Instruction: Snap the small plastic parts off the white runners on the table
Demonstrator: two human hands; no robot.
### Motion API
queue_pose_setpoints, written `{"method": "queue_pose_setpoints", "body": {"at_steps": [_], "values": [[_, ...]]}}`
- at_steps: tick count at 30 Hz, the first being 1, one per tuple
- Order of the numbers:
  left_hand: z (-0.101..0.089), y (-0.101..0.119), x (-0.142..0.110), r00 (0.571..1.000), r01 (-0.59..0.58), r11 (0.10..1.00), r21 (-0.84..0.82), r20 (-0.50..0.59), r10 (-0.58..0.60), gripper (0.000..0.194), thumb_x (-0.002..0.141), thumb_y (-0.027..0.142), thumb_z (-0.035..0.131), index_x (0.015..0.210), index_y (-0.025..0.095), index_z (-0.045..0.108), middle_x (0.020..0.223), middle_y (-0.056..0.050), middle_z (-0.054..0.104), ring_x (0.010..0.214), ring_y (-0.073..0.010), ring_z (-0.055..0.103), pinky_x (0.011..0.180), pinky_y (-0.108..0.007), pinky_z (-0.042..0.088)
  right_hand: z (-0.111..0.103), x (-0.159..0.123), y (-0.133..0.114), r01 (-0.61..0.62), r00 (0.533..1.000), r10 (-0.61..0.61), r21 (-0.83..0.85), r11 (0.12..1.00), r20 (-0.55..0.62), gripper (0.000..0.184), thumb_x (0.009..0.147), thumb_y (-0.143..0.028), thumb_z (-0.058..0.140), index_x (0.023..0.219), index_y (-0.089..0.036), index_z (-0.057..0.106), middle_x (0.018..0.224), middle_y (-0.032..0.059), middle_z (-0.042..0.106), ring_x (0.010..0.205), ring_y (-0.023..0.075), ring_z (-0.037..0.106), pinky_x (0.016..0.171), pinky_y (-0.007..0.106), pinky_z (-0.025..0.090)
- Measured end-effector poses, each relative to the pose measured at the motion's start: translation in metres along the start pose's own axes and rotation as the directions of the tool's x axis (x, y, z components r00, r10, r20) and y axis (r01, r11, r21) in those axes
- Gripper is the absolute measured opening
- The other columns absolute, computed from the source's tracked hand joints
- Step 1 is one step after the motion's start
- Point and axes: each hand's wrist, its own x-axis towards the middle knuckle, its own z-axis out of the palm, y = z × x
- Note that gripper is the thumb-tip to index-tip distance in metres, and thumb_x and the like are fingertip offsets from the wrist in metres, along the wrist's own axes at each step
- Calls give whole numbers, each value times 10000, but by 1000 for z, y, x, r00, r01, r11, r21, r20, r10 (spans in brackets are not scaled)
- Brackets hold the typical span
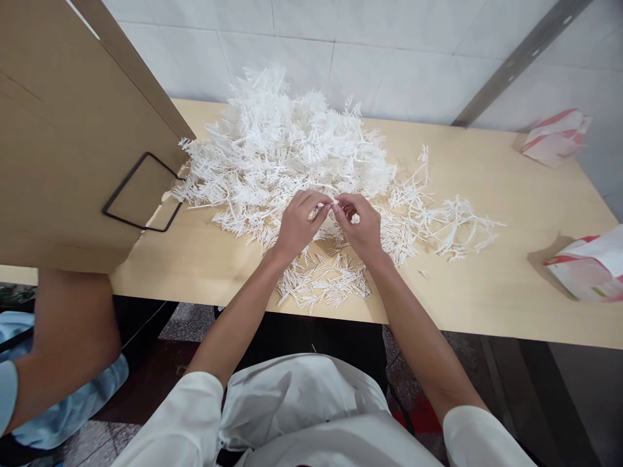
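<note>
Over the table's middle, my left hand (pixel 299 224) and my right hand (pixel 361 227) meet at the fingertips. Thumb and forefinger of each are pinched on a small white plastic piece (pixel 335 202), mostly covered by the fingers. Behind them rises a big heap of white branched plastic pieces (pixel 296 139) with many thin prongs. Short loose white sticks (pixel 324 282) lie scattered below my hands, near the table's front edge. To the right of my right hand lie barer white plastic branches (pixel 455 224).
A cardboard sheet (pixel 73 136) with a black wire frame (pixel 143 191) stands at the left. Two red-and-white paper bags (pixel 555 136) are on the right of the table (pixel 487 285). Another person's arm (pixel 73 337) shows at lower left. A tiled wall (pixel 389 58) closes the back.
</note>
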Motion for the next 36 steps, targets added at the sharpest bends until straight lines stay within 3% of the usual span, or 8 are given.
{"method": "queue_pose_setpoints", "body": {"at_steps": [4, 9, 14, 19, 23, 27, 30, 36], "values": [[2, -1, -3, 998, -38, 997, 68, -43, 41, 194, 952, 344, 519, 952, 216, 664, 943, -14, 724, 911, -137, 632, 840, -311, 486, -1, 0, -1, 34, 999, -34, 7, 999, 19, 192, 947, -305, 535, 1060, -268, 686, 973, 21, 719, 787, 113, 644, 647, 253, 514], [5, -1, -6, 995, -80, 988, 134, -41, 86, 178, 957, 324, 505, 926, 211, 638, 907, -17, 713, 875, -153, 617, 823, -328, 462, 0, -1, -5, -22, 999, 21, -21, 1000, -38, 120, 903, -271, 564, 901, -235, 678, 797, 4, 674, 648, 109, 569, 584, 268, 456], [5, -2, -4, 977, -213, 964, 157, 11, 214, 133, 963, 274, 475, 920, 208, 581, 889, -35, 684, 857, -162, 587, 797, -330, 464, 0, -2, -5, -87, 994, 89, -33, 996, 69, 51, 838, -194, 521, 826, -229, 556, 774, -11, 586, 649, 106, 504, 589, 263, 415], [7, -3, -5, 973, -216, 966, 140, 109, 202, 122, 951, 276, 474, 889, 202, 548, 851, -34, 655, 806, -161, 557, 731, -319, 453, -2, -1, -11, -143, 982, 156, -112, 983, 111, 72, 766, -174, 490, 722, -226, 465, 650, -38, 505, 577, 103, 415, 542, 268, 297], [9, -2, -7, 974, -220, 963, 159, 85, 209, 105, 930, 264, 487, 856, 203, 528, 813, -22, 627, 769, -146, 538, 699, -301, 437, -3, -1, -14, -164, 976, 179, -121, 979, 123, 76, 769, -181, 456, 712, -224, 431, 634, -40, 485, 568, 102, 402, 535, 268, 273], [2, -3, -5, 994, -40, 998, 58, -99, 45, 91, 926, 245, 465, 854, 212, 510, 796, -14, 576, 725, -129, 509, 661, -286, 421, -4, -3, -11, -172, 982, 180, -124, 977, 53, 123, 783, -196, 479, 700, -229, 394, 605, -48, 426, 534, 97, 344, 516, 272, 244], [-5, -5, 1, 958, 158, 982, -100, -226, -177, 129, 943, 341, 482, 893, 230, 525, 822, -9, 575, 719, -120, 522, 673, -288, 429, -5, -4, -9, -202, 979, 203, -74, 976, -4, 215, 884, -264, 470, 682, -231, 404, 574, -50, 401, 521, 98, 350, 529, 280, 285], [-4, -13, 6, 923, 334, 859, -387, -51, -382, 177, 895, 415, 579, 931, 243, 559, 897, -10, 625, 766, -102, 574, 661, -247, 483, -4, -1, -14, -125, 986, 127, 27, 992, -103, 187, 958, -369, 476, 898, -249, 607, 859, 17, 636, 822, 149, 576, 723, 321, 469]]}}
